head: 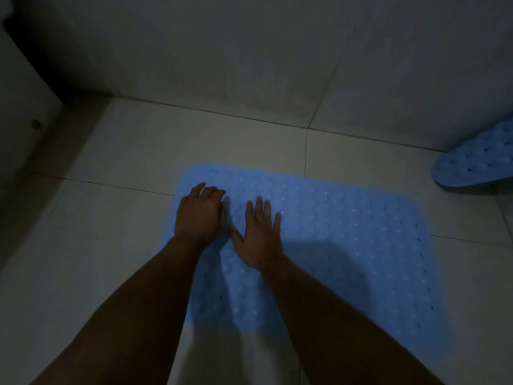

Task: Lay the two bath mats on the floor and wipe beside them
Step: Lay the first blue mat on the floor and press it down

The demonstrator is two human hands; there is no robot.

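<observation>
tiled wall (249,51) | white fixture (25,107), far left | small round knob (35,123)

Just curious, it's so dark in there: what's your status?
Left hand, fingers curled, on the flat mat; right hand pressing flat. Second mat apart at far right, one end raised. Nothing in the way.

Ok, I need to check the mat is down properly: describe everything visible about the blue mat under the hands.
The blue mat looks like soft rubber or plastic, rectangular with rounded corners, dotted with rows of small holes. It lies flat on the pale tiled floor. The right hand presses on it with spread fingers; the left hand rests at its left edge, fingers bent.
</observation>
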